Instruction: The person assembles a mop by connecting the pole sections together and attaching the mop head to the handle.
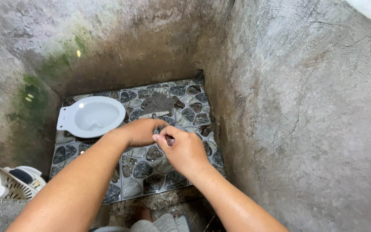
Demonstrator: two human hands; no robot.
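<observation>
Head view: a person is standing over a tiled toilet floor, both hands meeting above it.
Landmark: the white squat toilet pan [92, 115] is sitting at the far left of the pebble-patterned tiled floor [142, 169].
Mop: its grey string head [157, 103] is lying just right of the pan, its handle running straight toward the hands.
Left hand [141, 131]: nearer the pan, its grip is closing over the handle's near end.
Right hand [184, 150]: just right of the left, fingers are curling round a small dark piece, likely the same handle.
Arms: both are reaching forward, converging.
Basket: a white slatted basket [5, 182] is sitting nearer than the pan.
</observation>
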